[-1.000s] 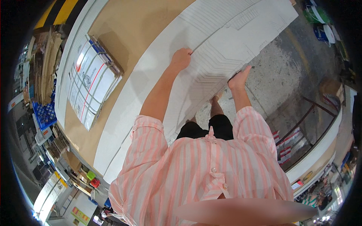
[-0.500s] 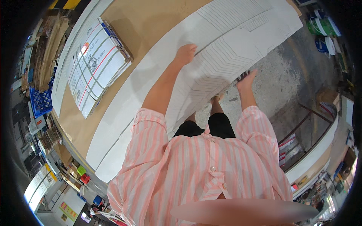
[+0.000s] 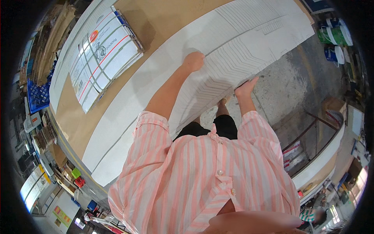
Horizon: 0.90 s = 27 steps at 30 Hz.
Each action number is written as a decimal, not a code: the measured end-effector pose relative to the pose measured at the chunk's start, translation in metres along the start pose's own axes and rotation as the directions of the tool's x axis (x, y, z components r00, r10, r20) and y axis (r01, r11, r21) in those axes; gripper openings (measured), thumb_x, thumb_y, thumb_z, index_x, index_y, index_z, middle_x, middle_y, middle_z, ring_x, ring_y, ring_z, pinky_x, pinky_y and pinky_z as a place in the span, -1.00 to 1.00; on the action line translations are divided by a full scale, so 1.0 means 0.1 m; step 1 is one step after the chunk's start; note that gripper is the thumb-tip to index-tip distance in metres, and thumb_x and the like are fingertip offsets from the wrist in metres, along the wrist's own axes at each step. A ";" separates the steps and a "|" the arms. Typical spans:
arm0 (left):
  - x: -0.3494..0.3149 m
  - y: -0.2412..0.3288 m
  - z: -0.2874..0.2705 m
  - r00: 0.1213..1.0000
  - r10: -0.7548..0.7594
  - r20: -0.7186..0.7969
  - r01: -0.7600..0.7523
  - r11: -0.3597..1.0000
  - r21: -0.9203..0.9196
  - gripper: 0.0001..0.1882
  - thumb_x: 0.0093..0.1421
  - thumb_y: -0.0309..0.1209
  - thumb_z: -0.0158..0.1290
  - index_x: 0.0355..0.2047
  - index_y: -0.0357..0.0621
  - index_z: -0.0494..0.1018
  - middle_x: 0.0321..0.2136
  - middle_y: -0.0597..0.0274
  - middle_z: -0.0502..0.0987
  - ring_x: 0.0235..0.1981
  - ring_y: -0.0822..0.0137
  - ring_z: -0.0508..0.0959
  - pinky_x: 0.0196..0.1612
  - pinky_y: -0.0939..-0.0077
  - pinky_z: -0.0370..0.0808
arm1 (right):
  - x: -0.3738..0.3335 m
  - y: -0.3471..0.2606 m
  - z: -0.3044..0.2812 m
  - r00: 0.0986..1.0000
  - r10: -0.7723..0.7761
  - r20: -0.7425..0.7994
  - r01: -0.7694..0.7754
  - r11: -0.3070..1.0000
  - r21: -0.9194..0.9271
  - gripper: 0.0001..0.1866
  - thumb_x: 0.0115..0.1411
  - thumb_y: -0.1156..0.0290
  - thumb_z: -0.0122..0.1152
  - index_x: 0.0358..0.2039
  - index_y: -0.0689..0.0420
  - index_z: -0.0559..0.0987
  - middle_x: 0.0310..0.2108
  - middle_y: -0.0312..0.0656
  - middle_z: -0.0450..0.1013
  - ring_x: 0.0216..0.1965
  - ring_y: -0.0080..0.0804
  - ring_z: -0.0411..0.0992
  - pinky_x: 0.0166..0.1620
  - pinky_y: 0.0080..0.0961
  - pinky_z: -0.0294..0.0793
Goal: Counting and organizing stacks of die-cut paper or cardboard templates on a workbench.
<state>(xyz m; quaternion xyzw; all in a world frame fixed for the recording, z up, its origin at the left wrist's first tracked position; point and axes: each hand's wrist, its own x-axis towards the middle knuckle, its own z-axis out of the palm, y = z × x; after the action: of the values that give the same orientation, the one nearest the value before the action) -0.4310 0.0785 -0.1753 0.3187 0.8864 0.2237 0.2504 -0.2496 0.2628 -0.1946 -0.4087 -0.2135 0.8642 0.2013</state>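
Note:
A wide stack of white cardboard sheets point(image 3: 128, 124), with slits and stepped, fanned edges, lies in front of me. My left hand point(image 3: 193, 61) is a closed fist resting on the stack by a slit in the top sheet. Its fingertips are tucked out of sight, so what they grip is hidden. At the near right edge of the stack is my right hand point(image 3: 245, 89), fingers curled and partly hidden. A slim dark shape shows beside its fingers; I cannot tell what it is.
Brown board point(image 3: 167, 23) lies under and beyond the white sheets. On it stands a strapped bundle of printed white cartons point(image 3: 107, 58). A blue crate point(image 3: 37, 95) is at far left. Tubs point(image 3: 331, 35) stand at far right, and a metal-framed trolley point(image 3: 307, 136) is behind my right arm.
My right hand has moved left, closer along the stack's edge, and less of the dark shape shows beside it. The left fist stays near the slit. The whole view has shifted slightly.

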 end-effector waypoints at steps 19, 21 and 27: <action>-0.84 -0.38 -0.07 0.999 -0.023 -0.032 0.026 0.997 0.073 -0.77 -0.03 -0.46 -0.18 -0.44 -0.18 0.47 -0.39 -0.06 0.49 -0.32 -0.05 0.46 -0.28 0.16 0.38 | -0.61 0.52 0.13 0.996 0.092 -0.010 -0.092 0.995 -0.039 -0.21 0.11 -0.28 -0.32 0.20 0.02 0.08 0.22 -0.21 0.02 0.21 -0.15 -0.01 0.18 -0.16 -0.02; -0.87 -0.44 -0.08 0.999 -0.028 -0.035 0.031 0.996 0.089 -0.77 -0.04 -0.46 -0.18 -0.45 -0.18 0.47 -0.38 -0.08 0.48 -0.31 -0.06 0.46 -0.28 0.15 0.37 | -0.62 0.53 0.14 0.995 0.098 0.020 -0.097 0.992 -0.077 -0.19 0.10 -0.30 -0.33 0.20 0.02 0.09 0.23 -0.21 0.01 0.21 -0.14 0.00 0.19 -0.15 -0.02; -0.99 -0.47 -0.08 0.998 -0.053 -0.026 0.051 0.995 -0.082 -0.76 -0.05 -0.49 -0.19 -0.46 -0.20 0.48 -0.39 -0.10 0.47 -0.30 -0.09 0.46 -0.25 0.14 0.38 | -0.75 0.40 0.10 0.982 0.187 -0.036 -0.189 0.979 -0.069 -0.11 0.06 -0.37 -0.37 0.24 0.01 0.01 0.26 -0.21 -0.07 0.25 -0.15 -0.09 0.22 -0.18 -0.10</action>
<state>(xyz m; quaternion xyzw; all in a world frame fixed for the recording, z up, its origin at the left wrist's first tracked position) -0.3903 -0.0227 -0.1653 0.2820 0.8880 0.2573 0.2563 -0.2211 0.1883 -0.1641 -0.4466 -0.2022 0.8650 0.1067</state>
